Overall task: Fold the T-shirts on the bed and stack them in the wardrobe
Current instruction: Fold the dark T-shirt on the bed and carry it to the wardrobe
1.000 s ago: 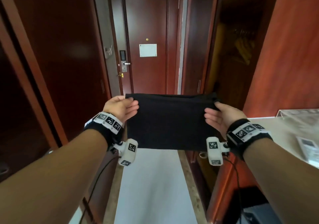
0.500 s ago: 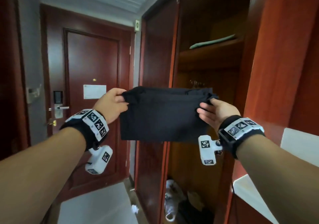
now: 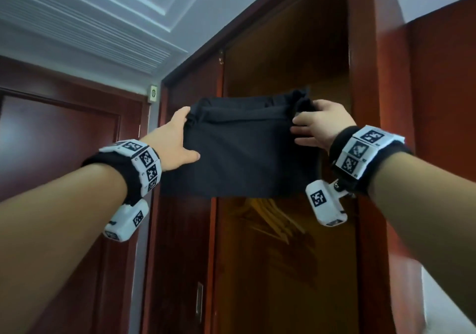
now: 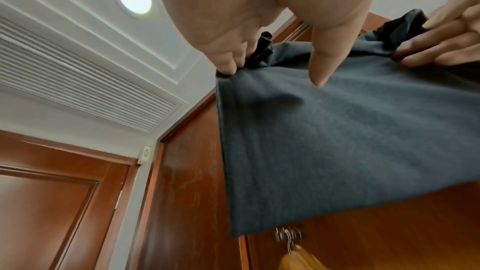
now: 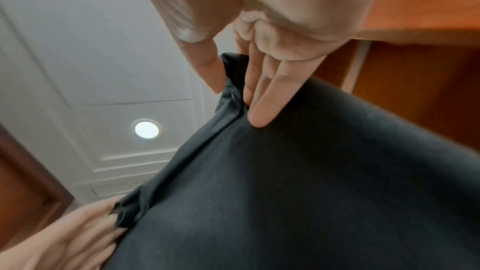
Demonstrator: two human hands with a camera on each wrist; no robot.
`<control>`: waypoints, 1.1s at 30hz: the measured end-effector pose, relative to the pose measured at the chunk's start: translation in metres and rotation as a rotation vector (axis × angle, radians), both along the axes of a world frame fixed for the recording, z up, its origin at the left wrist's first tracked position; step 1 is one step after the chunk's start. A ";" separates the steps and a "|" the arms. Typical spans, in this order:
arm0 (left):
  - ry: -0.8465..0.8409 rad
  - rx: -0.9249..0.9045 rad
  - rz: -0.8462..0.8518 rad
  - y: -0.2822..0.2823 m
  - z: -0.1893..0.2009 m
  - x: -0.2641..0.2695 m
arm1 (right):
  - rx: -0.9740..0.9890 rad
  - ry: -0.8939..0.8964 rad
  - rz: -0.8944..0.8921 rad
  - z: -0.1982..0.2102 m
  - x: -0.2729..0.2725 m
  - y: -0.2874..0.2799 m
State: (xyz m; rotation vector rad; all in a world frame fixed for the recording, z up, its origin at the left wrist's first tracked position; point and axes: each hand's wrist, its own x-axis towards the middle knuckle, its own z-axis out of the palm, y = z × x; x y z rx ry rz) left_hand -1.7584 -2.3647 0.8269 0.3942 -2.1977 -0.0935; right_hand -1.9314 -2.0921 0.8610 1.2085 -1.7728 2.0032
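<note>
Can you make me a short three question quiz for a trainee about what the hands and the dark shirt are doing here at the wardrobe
1. True or false: the folded dark T-shirt is lying on a bed.
2. Which hands hold the T-shirt? A: left hand only. B: right hand only. C: both hands.
3. Fill in: the T-shirt is raised in front of the open ______.

Key
1. False: it hangs in the air between the two hands.
2. C: each hand grips one upper corner.
3. wardrobe; wooden hangers show below the T-shirt's lower edge.
</note>
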 end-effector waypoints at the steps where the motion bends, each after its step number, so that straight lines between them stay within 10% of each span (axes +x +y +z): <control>1: 0.019 -0.021 0.012 -0.012 0.013 -0.013 | 0.025 0.061 -0.047 0.016 -0.008 -0.007; 12: 0.246 -0.112 -0.140 -0.108 0.117 -0.197 | 0.328 0.442 -0.730 0.131 -0.099 -0.071; 33: 0.383 -0.153 -0.746 -0.179 0.223 -0.393 | 0.550 0.608 -1.495 0.164 -0.124 -0.134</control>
